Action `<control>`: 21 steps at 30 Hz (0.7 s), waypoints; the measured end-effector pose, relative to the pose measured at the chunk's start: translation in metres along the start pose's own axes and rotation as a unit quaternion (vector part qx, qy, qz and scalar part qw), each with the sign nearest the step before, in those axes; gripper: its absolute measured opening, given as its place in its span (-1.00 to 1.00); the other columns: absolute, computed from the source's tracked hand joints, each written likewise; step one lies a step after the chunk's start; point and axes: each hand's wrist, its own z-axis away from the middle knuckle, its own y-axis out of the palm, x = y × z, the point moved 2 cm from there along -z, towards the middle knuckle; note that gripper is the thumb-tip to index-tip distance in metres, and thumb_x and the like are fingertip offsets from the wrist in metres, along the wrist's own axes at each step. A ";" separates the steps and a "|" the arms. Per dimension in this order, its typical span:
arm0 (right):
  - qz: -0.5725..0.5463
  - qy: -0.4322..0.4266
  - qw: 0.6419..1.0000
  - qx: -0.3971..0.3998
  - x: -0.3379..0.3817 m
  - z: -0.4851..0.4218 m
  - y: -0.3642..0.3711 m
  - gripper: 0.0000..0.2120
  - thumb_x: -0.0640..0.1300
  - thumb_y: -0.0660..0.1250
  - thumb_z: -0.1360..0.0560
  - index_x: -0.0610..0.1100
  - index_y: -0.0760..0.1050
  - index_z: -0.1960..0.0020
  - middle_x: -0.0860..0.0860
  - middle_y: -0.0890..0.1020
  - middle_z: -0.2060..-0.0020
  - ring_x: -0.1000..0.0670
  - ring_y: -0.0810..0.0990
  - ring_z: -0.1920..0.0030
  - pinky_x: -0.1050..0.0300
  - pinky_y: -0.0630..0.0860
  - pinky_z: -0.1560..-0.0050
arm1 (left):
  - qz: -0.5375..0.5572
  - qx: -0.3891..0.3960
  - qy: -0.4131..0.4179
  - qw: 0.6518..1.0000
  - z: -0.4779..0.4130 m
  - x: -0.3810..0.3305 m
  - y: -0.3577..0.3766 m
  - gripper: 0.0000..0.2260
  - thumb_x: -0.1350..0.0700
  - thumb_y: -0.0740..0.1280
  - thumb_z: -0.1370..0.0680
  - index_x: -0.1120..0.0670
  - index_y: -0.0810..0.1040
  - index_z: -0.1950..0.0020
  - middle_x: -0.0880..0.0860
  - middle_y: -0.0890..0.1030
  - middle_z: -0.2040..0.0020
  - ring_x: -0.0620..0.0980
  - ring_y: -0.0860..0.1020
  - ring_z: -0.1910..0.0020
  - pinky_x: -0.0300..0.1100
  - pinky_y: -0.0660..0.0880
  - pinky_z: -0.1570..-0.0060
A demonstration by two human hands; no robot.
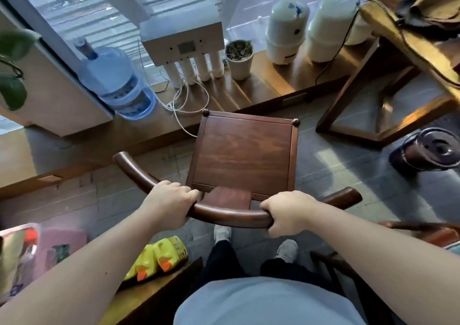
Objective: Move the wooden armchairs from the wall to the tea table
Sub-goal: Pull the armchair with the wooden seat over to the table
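A dark wooden armchair (pixel 242 154) with a square seat and a curved top rail stands right in front of me, seen from above and behind. My left hand (pixel 169 201) grips the curved rail left of the back splat. My right hand (pixel 286 212) grips the same rail right of the splat. The chair's front faces a low wooden ledge under the window. The tea table (pixel 388 73) stands at the upper right, its frame of dark wood over the tiled floor. Part of another wooden armchair (pixel 423 230) shows at the right edge, behind my right forearm.
On the window ledge sit a blue water jug (pixel 112 78), a white water filter unit (pixel 184 43) with loose cords, a small plant pot (pixel 239 58) and white tanks (pixel 286 30). A dark kettle (pixel 428 150) stands on the floor at right. Yellow packets (pixel 159 255) lie at lower left.
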 end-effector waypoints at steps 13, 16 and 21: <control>-0.097 0.094 0.977 0.166 -0.001 -0.020 -0.010 -0.75 -0.05 0.49 -0.26 -0.16 0.64 0.13 -0.02 0.66 0.34 -0.03 0.58 0.38 0.13 0.49 0.39 | 0.011 -0.076 0.121 0.990 -0.015 0.009 0.007 -0.79 -0.01 0.39 -0.13 -0.01 0.41 0.37 -0.06 0.51 0.50 0.06 0.50 0.56 -0.23 0.32 0.55; -0.064 0.093 0.984 0.138 0.001 -0.019 -0.007 -0.75 -0.01 0.46 -0.25 -0.09 0.62 0.12 0.04 0.60 0.35 -0.05 0.59 0.31 0.07 0.54 0.31 | 0.007 -0.074 0.121 0.990 -0.014 0.010 0.008 -0.77 -0.02 0.41 -0.10 -0.01 0.42 0.37 -0.06 0.50 0.51 0.05 0.50 0.56 -0.23 0.35 0.57; -0.065 0.083 0.989 0.109 -0.008 -0.004 -0.002 -0.78 -0.01 0.42 -0.24 -0.04 0.59 0.13 0.04 0.61 0.30 -0.04 0.60 0.27 0.05 0.58 0.27 | -0.011 -0.079 0.132 0.988 -0.021 0.000 -0.004 -0.77 0.00 0.42 -0.11 -0.02 0.44 0.34 -0.07 0.52 0.49 0.05 0.52 0.55 -0.23 0.36 0.57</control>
